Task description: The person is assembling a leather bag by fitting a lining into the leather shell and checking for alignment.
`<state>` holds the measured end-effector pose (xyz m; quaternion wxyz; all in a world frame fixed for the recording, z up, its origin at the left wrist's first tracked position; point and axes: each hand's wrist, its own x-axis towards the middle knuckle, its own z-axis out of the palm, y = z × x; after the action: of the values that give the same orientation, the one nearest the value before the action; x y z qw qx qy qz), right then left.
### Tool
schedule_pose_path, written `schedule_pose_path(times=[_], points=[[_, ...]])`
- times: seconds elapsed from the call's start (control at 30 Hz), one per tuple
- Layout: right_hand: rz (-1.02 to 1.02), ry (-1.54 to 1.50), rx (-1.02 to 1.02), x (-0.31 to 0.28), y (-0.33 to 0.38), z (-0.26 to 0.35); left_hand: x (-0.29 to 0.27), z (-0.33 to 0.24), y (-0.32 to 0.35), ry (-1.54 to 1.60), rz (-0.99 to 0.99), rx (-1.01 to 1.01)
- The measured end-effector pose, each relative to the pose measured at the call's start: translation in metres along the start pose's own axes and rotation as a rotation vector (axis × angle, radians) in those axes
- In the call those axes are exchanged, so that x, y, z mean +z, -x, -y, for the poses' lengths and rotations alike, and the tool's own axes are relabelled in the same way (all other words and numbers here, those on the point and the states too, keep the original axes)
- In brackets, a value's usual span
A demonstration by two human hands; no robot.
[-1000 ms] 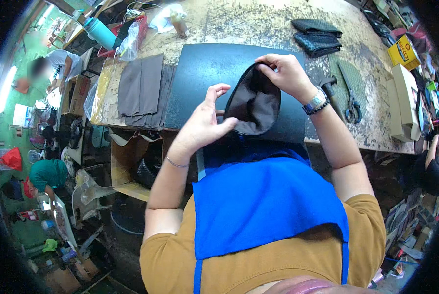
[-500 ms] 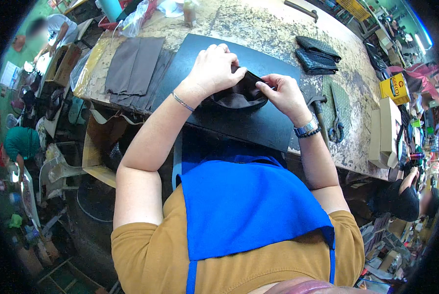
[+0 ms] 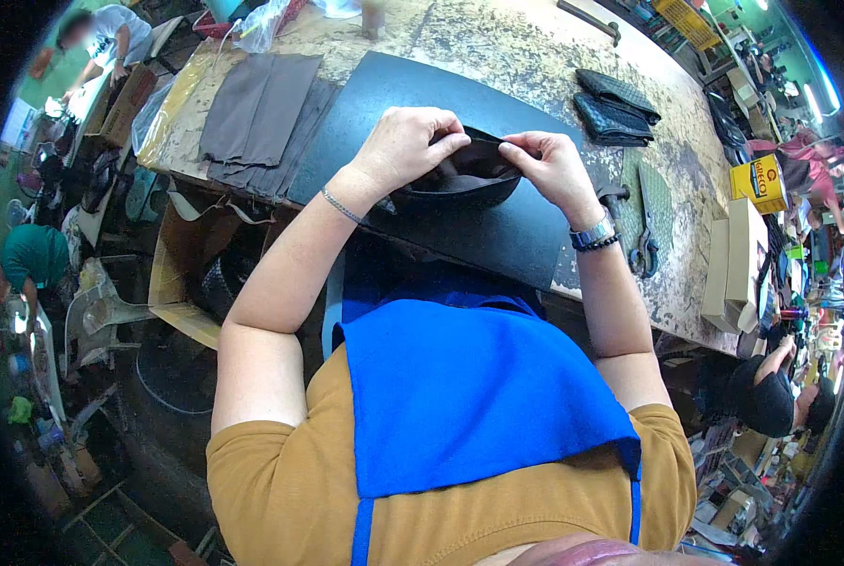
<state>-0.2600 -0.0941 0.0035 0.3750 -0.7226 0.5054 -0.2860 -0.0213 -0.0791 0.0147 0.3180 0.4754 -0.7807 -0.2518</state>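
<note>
A black pouch (image 3: 469, 193) with a dark brown lining is held with its mouth spread, just above a black work board (image 3: 394, 90). My left hand (image 3: 408, 146) pinches the far rim at the left, thumb and fingers pressed together. At the right end of the rim, my right hand (image 3: 549, 170) grips the edge between thumb and fingers. The pouch's underside is hidden. Right of my right hand lies a hammer (image 3: 613, 200), its handle partly behind my wrist, and beyond it a pair of scissors (image 3: 645, 226).
Dark grey-brown fabric pieces (image 3: 257, 118) lie stacked at the left. Folded black woven-pattern pieces (image 3: 615, 108) rest at the far right, near another hammer (image 3: 592, 21). A yellow tin (image 3: 760, 184) and a cardboard box (image 3: 733, 264) stand at the table's right edge. People work nearby on both sides.
My right hand has moved slightly right along the rim. My left hand has shifted a little lower, and the pouch's near side shows more.
</note>
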Motion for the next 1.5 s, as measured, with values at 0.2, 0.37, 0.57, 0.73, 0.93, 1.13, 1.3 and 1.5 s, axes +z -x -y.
schedule_pose_path(times=[0.2,0.37,0.57,0.73,0.93,1.13,1.3,1.5], points=[[0.07,-0.031,0.03,-0.003,-0.009,-0.014,0.01,0.019,-0.001,-0.02,-0.114,0.163],[0.081,-0.049,0.019,-0.004,-0.01,-0.014,0.004,0.017,-0.012,0.18,0.117,-0.211],[0.1,-0.005,0.028,-0.006,-0.013,-0.007,0.005,0.022,-0.014,0.146,0.127,-0.232],[0.141,0.009,0.041,-0.009,-0.019,-0.005,0.007,0.021,-0.016,0.152,0.112,-0.279],[0.258,0.104,0.051,-0.01,-0.022,0.001,0.011,0.022,-0.017,0.115,0.13,-0.254],[0.225,0.052,-0.028,-0.013,-0.013,0.006,0.011,0.018,-0.017,0.143,0.163,-0.225],[0.302,-0.082,0.095,-0.011,0.014,0.005,0.013,0.014,-0.013,0.194,0.324,0.006],[0.195,-0.101,0.155,0.002,0.049,0.011,0.015,0.007,-0.014,0.147,0.417,0.084]])
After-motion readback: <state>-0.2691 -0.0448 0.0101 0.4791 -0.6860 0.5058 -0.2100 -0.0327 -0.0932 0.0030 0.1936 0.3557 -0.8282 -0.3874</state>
